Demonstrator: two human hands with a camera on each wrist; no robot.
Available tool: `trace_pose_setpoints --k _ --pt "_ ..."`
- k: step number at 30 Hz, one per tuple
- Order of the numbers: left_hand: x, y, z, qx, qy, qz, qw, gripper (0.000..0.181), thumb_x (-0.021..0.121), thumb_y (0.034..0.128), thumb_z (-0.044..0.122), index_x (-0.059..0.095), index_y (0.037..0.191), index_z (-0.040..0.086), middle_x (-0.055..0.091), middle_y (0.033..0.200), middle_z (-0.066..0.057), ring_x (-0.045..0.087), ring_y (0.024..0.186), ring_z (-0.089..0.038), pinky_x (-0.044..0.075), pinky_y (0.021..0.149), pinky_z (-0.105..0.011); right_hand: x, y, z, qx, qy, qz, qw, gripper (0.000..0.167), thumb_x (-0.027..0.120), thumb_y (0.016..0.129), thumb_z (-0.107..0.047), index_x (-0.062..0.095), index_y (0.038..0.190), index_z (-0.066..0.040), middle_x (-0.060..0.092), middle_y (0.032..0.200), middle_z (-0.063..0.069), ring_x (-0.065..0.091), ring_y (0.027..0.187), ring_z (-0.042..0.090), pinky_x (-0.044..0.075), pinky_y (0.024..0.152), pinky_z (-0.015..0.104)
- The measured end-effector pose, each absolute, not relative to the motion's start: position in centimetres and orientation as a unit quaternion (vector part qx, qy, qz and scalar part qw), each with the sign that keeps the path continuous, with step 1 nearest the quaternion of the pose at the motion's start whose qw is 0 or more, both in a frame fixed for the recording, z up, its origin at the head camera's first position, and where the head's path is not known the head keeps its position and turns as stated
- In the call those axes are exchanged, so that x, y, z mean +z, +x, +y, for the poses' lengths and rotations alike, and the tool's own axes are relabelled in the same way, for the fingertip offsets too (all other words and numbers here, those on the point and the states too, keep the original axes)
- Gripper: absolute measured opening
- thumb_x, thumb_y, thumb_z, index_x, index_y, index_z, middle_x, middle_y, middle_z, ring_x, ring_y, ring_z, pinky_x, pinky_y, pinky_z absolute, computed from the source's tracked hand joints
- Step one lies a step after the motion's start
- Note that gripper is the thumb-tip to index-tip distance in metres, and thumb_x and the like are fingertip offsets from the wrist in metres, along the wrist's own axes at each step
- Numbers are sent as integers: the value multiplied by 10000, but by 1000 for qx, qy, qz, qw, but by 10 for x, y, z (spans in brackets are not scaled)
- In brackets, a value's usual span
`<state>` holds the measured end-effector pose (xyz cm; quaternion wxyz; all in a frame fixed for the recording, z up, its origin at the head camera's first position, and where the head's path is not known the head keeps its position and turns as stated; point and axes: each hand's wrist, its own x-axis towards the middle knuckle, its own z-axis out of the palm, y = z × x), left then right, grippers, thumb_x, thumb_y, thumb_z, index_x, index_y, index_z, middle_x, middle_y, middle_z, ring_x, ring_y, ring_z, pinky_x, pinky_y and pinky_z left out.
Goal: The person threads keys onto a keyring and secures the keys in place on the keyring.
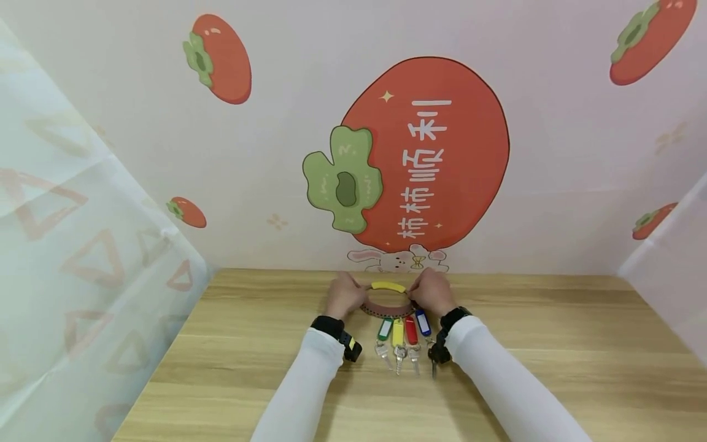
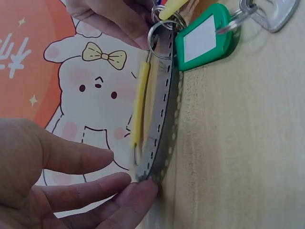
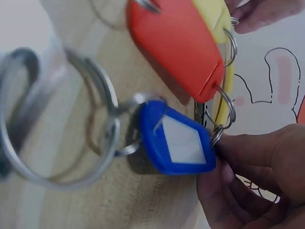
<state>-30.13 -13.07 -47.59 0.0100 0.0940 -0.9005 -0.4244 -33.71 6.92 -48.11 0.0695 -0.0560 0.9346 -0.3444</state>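
Note:
A brown strap (image 1: 386,311) with dark stitch-like marks bows along the front of a loop. A yellow sleeve (image 1: 388,286) on thin wire closes its back. Split rings carry green (image 1: 385,329), yellow (image 1: 397,333), red (image 1: 411,330) and blue (image 1: 423,322) key tags with metal keys (image 1: 400,355). At the loop's left end, my left hand (image 1: 345,296) touches the strap with its fingertips (image 2: 145,188); its thumb stands apart in the left wrist view. My right hand (image 1: 432,292) pinches the right end beside the blue tag's split ring, partly covering it.
The loop and keys lie near the back of a wood-grain table (image 1: 248,344). Behind rises a pale backdrop (image 1: 265,153) printed with persimmons and a rabbit. A pale patterned sheet (image 1: 72,245) hangs at the left, another sheet (image 1: 671,270) at the right.

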Motion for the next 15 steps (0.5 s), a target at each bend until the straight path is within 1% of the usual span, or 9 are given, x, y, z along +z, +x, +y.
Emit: trace_pose_setpoints --k 4,6,8,10,11,12,13,14,15 --pt "-474 -303 -126 -427 73 -901 15 354 697 879 56 543 561 80 440 509 21 417 444 -145 301 403 -266 -480 -341 75 -336 -75 936 71 127 746 906 -109 805 893 2 679 699 46 607 630 208 493 569 293" --pt "-473 -302 -129 -427 57 -903 10 397 678 909 86 515 547 93 407 490 34 387 424 -126 282 397 -256 -478 -339 81 -335 -89 935 74 160 735 920 -145 799 930 1 673 729 53 592 647 206 485 574 297" --pt "-472 -299 -134 -415 46 -909 0 397 679 943 158 556 578 59 436 512 11 388 439 -134 289 412 -267 -475 -332 92 -331 -116 934 63 203 720 933 -165 778 993 20 694 798 78 614 692 215 515 608 323" --pt "-469 -292 -144 -396 38 -918 3 322 645 978 213 662 748 -13 583 652 -52 472 524 -162 373 463 -285 -471 -322 108 -323 -149 934 33 262 695 955 -168 734 1086 55 721 926 150 664 797 268 560 692 388" --pt "-467 -289 -151 -378 31 -925 13 310 621 995 229 684 869 -46 642 766 -102 542 597 -192 433 505 -309 -469 -316 117 -318 -164 934 12 298 678 970 -168 702 1148 70 717 1014 194 679 879 317 569 758 438" --pt "-466 -285 -159 -352 19 -935 35 331 606 1007 244 689 993 -76 674 894 -162 608 701 -240 499 581 -351 -468 -310 128 -305 -182 935 -18 335 665 980 -167 666 1203 84 698 1098 239 677 965 368 559 824 487" --pt "-464 -281 -168 -319 4 -945 67 370 599 1013 251 663 1117 -98 674 1044 -231 650 844 -308 543 700 -411 -467 -303 138 -289 -196 936 -47 376 651 994 -173 626 1255 97 663 1181 279 650 1058 417 532 886 536" --pt "-462 -277 -177 -285 -10 -953 101 416 590 1017 249 614 1235 -105 629 1208 -285 641 1019 -378 539 842 -474 -466 -298 149 -272 -207 937 -76 420 634 1007 -178 580 1308 109 614 1264 307 598 1151 457 493 940 580" --pt "-460 -274 -187 -249 -21 -959 131 482 571 1030 254 541 1339 -115 545 1354 -317 574 1190 -430 478 979 -532 -466 -292 159 -254 -218 936 -106 463 631 1009 -179 537 1350 120 559 1335 328 540 1227 484 450 980 615"
